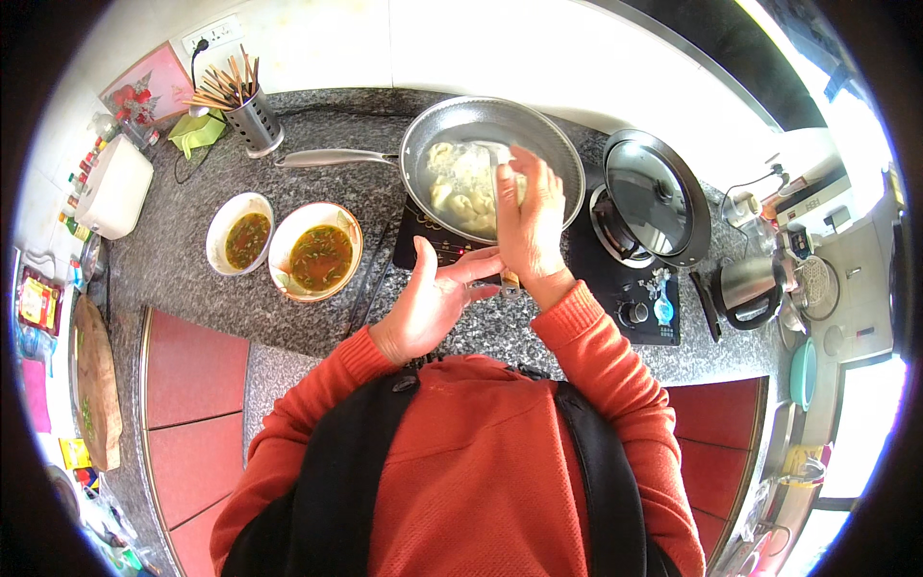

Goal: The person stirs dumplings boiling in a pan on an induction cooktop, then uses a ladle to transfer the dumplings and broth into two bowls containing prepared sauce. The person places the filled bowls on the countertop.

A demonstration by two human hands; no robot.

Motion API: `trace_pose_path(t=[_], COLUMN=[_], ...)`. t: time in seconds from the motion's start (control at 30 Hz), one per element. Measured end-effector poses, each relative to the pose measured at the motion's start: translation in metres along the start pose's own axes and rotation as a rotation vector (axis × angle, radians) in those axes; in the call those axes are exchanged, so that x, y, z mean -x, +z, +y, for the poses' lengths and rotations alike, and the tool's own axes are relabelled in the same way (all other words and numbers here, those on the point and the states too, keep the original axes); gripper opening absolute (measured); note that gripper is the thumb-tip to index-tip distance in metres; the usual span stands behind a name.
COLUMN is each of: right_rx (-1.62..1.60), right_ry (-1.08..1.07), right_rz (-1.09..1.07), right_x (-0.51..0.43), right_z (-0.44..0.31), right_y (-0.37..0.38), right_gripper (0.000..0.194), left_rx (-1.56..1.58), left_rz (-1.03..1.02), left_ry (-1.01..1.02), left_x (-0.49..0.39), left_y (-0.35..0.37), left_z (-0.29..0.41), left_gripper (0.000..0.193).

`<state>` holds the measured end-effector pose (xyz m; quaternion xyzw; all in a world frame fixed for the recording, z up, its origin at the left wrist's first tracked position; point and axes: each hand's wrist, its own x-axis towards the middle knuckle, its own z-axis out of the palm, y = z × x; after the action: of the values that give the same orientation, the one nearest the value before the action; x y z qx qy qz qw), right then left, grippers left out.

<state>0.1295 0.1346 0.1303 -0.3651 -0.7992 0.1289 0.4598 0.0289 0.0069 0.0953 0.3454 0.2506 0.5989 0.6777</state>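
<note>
White dumplings [463,189] lie in cloudy liquid in a steel pan [566,155] on a dark induction cooktop [425,241]. A metal utensil [494,153] reaches into the pan; its handle passes beneath my right hand, and the wood-coloured end [510,280] shows below. My right hand [531,223] is over the pan's near rim, its fingers extended and thumb apart. My left hand [440,299] is palm up with fingers spread, its fingertips at the lower edge of my right hand. Whether they touch the handle is hidden. Two bowls, one white [214,241] and one patterned [281,278], hold brown broth with green bits.
Dark chopsticks [366,278] lie beside the patterned bowl. A lidded wok [692,209] stands on a burner at right, near an electric kettle [750,281]. The pan handle [335,157] points left, towards a steel holder [254,124] of chopsticks. A wooden board [97,382] is far left.
</note>
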Motion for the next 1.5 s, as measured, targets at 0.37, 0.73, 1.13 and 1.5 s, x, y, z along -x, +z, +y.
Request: trace_pose_path(t=[0.37, 0.73, 1.13, 1.5], right_rx=[-1.306, -1.498, 0.070, 0.233], right_ry=[0.240, 0.906, 0.120, -0.376], right_rz=[-0.113, 0.008, -0.066, -0.510], right_x=[0.021, 0.027, 0.027, 0.066], right_z=[-0.051, -0.061, 0.048, 0.053], right_y=[0.011, -0.002, -0.052, -0.028], right_gripper=[0.051, 0.060, 0.042, 0.066], left_rx=[0.218, -0.233, -0.734, 0.163], left_rz=[0.059, -0.061, 0.333, 0.900], left_ry=[-0.067, -0.163, 0.220, -0.112], left_x=[-0.025, 0.002, 0.027, 0.098], left_y=[0.006, -0.013, -0.052, -0.104], left_z=[-0.017, -0.010, 0.000, -0.057], left_gripper=[0.086, 0.064, 0.052, 0.042])
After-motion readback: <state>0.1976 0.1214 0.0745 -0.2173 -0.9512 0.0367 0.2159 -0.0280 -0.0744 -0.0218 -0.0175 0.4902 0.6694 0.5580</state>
